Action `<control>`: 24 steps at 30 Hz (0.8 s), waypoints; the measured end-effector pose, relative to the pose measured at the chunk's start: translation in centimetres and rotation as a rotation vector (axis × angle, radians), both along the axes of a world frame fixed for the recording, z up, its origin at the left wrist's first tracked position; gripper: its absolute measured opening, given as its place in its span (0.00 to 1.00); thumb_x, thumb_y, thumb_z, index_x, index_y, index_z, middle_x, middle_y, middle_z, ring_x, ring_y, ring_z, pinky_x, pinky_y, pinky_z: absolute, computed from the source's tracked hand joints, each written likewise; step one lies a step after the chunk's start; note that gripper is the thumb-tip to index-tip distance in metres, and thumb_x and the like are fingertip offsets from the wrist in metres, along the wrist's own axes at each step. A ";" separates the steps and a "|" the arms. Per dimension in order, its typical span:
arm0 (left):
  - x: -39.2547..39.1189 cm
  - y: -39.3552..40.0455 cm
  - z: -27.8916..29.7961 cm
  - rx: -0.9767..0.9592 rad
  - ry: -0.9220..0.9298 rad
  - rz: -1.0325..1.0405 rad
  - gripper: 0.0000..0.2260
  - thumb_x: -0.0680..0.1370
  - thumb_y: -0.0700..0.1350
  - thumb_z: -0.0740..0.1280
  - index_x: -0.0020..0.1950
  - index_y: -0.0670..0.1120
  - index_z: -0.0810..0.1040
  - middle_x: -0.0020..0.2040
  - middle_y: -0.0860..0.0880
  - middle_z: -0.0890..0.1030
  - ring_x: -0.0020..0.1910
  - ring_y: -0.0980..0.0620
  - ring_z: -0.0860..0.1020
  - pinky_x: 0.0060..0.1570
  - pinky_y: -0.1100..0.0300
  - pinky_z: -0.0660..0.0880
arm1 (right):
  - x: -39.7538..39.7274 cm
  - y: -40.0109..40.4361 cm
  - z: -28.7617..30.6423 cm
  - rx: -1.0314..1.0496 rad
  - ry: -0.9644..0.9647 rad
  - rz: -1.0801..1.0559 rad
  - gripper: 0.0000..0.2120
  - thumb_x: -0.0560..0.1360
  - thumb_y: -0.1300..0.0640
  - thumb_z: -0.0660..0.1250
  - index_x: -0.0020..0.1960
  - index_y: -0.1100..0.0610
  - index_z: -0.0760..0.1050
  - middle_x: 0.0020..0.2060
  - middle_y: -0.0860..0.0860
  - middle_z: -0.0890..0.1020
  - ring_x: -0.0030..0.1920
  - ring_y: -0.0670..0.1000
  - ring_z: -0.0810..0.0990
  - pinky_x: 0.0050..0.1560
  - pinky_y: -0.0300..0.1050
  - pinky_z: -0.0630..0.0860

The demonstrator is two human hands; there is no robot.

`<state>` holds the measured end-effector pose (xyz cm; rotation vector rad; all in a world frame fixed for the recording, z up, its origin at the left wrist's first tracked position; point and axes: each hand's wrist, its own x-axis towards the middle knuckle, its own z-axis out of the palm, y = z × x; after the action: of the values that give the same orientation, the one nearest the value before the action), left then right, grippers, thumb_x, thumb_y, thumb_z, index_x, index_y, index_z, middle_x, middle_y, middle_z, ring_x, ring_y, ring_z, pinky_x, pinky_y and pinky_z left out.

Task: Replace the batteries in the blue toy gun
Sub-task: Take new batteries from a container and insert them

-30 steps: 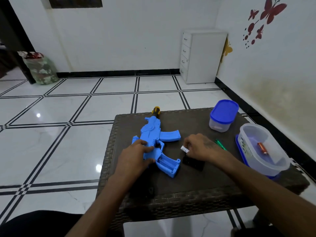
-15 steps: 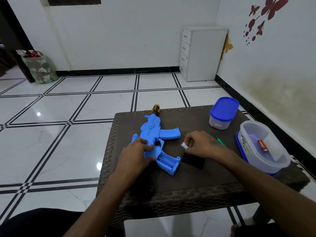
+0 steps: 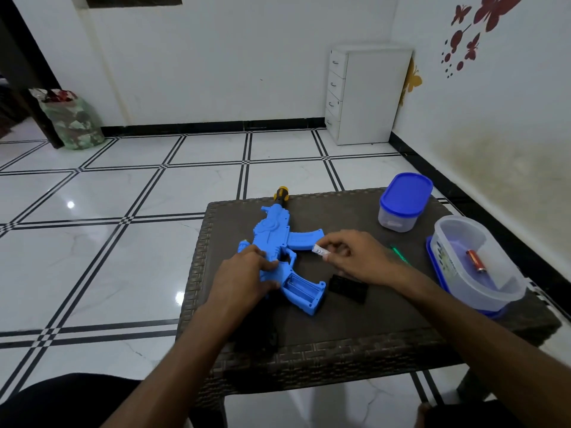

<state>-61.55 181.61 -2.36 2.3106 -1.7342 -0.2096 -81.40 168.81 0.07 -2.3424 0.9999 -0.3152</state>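
Left hand [image 3: 247, 273] grips blue toy gun [image 3: 279, 239], hiding its middle; right hand [image 3: 352, 257] pinches 1 white battery [image 3: 319, 250], label unreadable.

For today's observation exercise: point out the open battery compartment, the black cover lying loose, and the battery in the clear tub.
battery compartment [image 3: 301, 287], head view, on its ribbed floor.
black cover [image 3: 347, 288], head view, on its top face.
battery [image 3: 475, 260], head view, mid-body.

We note white walls [image 3: 216, 57], butterfly decals [image 3: 475, 32], white floor tiles [image 3: 92, 186] with black lines, a white drawer cabinet [image 3: 367, 94], a dark woven counter [image 3: 355, 332], and possibly a filled bag [image 3: 72, 120].
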 end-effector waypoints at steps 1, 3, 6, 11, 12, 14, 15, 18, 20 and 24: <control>-0.1 0.0 0.0 0.002 0.002 0.001 0.22 0.74 0.56 0.71 0.68 0.57 0.75 0.69 0.56 0.71 0.66 0.55 0.71 0.61 0.58 0.69 | 0.1 0.2 0.0 0.001 -0.007 0.023 0.13 0.77 0.55 0.70 0.61 0.49 0.80 0.45 0.43 0.80 0.38 0.40 0.77 0.44 0.37 0.77; -0.1 0.0 0.1 0.003 0.001 0.003 0.22 0.74 0.56 0.71 0.67 0.57 0.76 0.68 0.55 0.71 0.66 0.54 0.71 0.61 0.57 0.69 | 0.4 0.6 -0.1 0.018 -0.030 0.052 0.11 0.74 0.56 0.74 0.56 0.48 0.82 0.42 0.42 0.79 0.36 0.39 0.76 0.38 0.30 0.72; -0.2 0.0 0.1 -0.003 0.007 0.009 0.22 0.73 0.56 0.72 0.67 0.57 0.76 0.69 0.55 0.71 0.66 0.54 0.71 0.61 0.56 0.69 | 0.7 1.1 -0.1 0.086 -0.089 0.074 0.12 0.69 0.59 0.79 0.49 0.49 0.82 0.40 0.43 0.82 0.35 0.39 0.77 0.38 0.33 0.76; -0.2 0.1 0.1 0.002 0.000 0.010 0.21 0.74 0.56 0.71 0.67 0.58 0.76 0.69 0.56 0.71 0.66 0.54 0.71 0.61 0.55 0.70 | 1.0 1.7 -0.1 0.217 -0.208 0.099 0.10 0.70 0.65 0.76 0.48 0.53 0.83 0.40 0.49 0.86 0.39 0.44 0.85 0.46 0.46 0.84; -0.2 0.1 0.1 0.000 -0.001 0.010 0.21 0.74 0.56 0.71 0.67 0.58 0.76 0.69 0.56 0.71 0.66 0.54 0.71 0.60 0.55 0.70 | 1.1 1.8 -0.1 0.229 -0.225 0.106 0.10 0.71 0.65 0.75 0.49 0.53 0.84 0.41 0.49 0.86 0.41 0.45 0.86 0.48 0.47 0.84; -0.2 0.1 0.0 -0.001 0.001 0.010 0.21 0.74 0.56 0.71 0.67 0.58 0.76 0.69 0.56 0.71 0.66 0.54 0.71 0.60 0.56 0.70 | 1.1 2.0 -0.3 0.219 -0.245 0.110 0.10 0.74 0.64 0.73 0.50 0.51 0.84 0.44 0.49 0.86 0.45 0.47 0.86 0.51 0.49 0.83; -0.2 0.2 0.0 -0.002 0.004 0.011 0.21 0.74 0.56 0.71 0.67 0.58 0.76 0.69 0.56 0.71 0.66 0.54 0.71 0.60 0.56 0.70 | 1.2 2.0 -0.4 0.221 -0.252 0.110 0.10 0.76 0.64 0.71 0.51 0.50 0.84 0.45 0.49 0.86 0.46 0.49 0.85 0.51 0.50 0.83; -0.2 0.1 -0.1 -0.002 0.003 0.010 0.21 0.74 0.56 0.71 0.67 0.59 0.76 0.69 0.56 0.71 0.66 0.54 0.71 0.59 0.56 0.70 | 1.5 2.2 -0.5 0.282 -0.276 0.080 0.12 0.79 0.65 0.66 0.55 0.51 0.81 0.49 0.54 0.82 0.49 0.58 0.84 0.45 0.50 0.84; -0.1 0.1 -0.1 -0.002 0.008 0.013 0.21 0.74 0.56 0.71 0.67 0.59 0.76 0.69 0.56 0.71 0.65 0.54 0.71 0.58 0.56 0.70 | 1.7 2.3 -0.3 0.290 -0.267 0.069 0.14 0.77 0.65 0.68 0.58 0.51 0.75 0.47 0.54 0.80 0.45 0.57 0.84 0.41 0.52 0.85; -0.2 0.1 -0.1 -0.010 0.004 0.011 0.21 0.74 0.56 0.71 0.67 0.58 0.76 0.69 0.56 0.71 0.65 0.54 0.72 0.58 0.56 0.70 | 2.0 2.6 0.2 0.040 -0.083 0.156 0.15 0.73 0.60 0.75 0.53 0.50 0.72 0.43 0.47 0.82 0.37 0.43 0.82 0.37 0.42 0.80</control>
<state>-61.72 181.73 -2.45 2.3109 -1.7165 -0.2033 -79.43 171.44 0.28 -2.3344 0.7723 -0.3244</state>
